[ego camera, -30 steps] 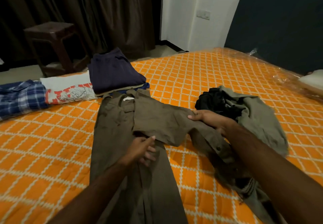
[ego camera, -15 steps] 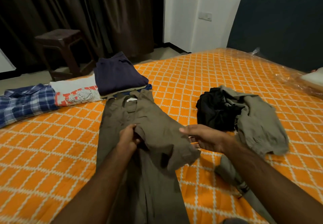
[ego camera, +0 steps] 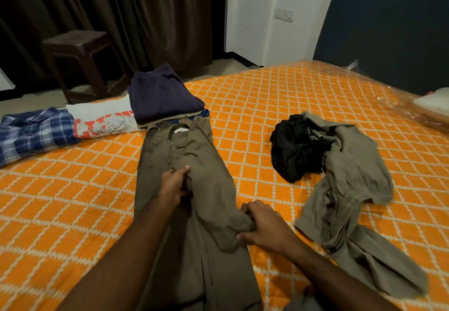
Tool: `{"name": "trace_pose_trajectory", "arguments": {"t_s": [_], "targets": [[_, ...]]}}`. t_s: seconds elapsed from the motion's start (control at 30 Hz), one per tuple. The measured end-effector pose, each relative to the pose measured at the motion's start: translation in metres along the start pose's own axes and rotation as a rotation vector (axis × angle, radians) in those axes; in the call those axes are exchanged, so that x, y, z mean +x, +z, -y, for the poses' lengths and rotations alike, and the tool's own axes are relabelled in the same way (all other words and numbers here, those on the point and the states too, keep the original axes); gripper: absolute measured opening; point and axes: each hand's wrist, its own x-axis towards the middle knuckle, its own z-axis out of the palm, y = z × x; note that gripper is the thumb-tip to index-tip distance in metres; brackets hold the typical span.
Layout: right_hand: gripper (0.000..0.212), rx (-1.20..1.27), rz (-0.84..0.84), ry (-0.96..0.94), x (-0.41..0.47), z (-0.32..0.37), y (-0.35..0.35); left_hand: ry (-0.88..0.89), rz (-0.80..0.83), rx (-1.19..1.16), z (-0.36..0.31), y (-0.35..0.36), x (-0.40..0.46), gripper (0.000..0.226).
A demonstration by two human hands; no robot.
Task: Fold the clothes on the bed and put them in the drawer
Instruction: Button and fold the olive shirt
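1. Head view looks down at an olive-brown shirt point(ego camera: 194, 189) laid lengthwise along the middle of the orange quilted bed point(ego camera: 60, 213), collar at the far end.
2. Left hand point(ego camera: 173, 184) sits on the middle of the shirt, fingers and thumb curled, pinching a fold of cloth.
3. Right hand point(ego camera: 264, 228) is at the shirt's right edge, nearer to the camera, fingers curled round the bunched end of a sleeve that lies folded down along that side.
4. Right of the shirt, well apart from it, lies an unfolded heap: a black garment point(ego camera: 296, 148) on its left, tangled with a grey-green garment point(ego camera: 349, 177) that trails toward the near right.
5. At the far left edge of the bed, a folded dark navy garment point(ego camera: 162, 94) tops a small stack just beyond the shirt's collar.
6. Left of that stack lie a white printed T-shirt point(ego camera: 107, 119) and then a blue plaid shirt point(ego camera: 34, 131).
7. Beyond the bed stand a dark plastic stool point(ego camera: 80, 60) and dark curtains point(ego camera: 121, 7); a dark headboard point(ego camera: 388, 26) rises at the far right.
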Motion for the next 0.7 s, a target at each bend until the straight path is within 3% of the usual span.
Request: {"name": "trace_pose_trajectory", "arguments": {"t_s": [0.13,0.27,0.43,0.57,0.7], "targets": [[0.031,0.133,0.067,0.062,-0.002,0.005,-0.017,-0.012,-0.031,0.088,-0.005,-0.023,0.001,0.017],[0.026,0.263,0.023,0.047,-0.013,0.023,-0.041,-0.032,-0.031,0.09,-0.014,-0.036,0.002,0.018],[0.032,0.915,0.153,0.2,-0.029,0.048,-0.039,-0.023,-0.035,0.084,-0.019,-0.036,0.002,0.015],[0.049,0.836,0.283,0.354,-0.036,0.041,0.001,0.111,-0.073,0.16,-0.017,-0.033,0.003,0.012],[0.049,0.834,0.296,0.406,-0.035,0.04,0.018,0.421,-0.108,0.642,-0.005,-0.045,-0.004,0.043]]}}
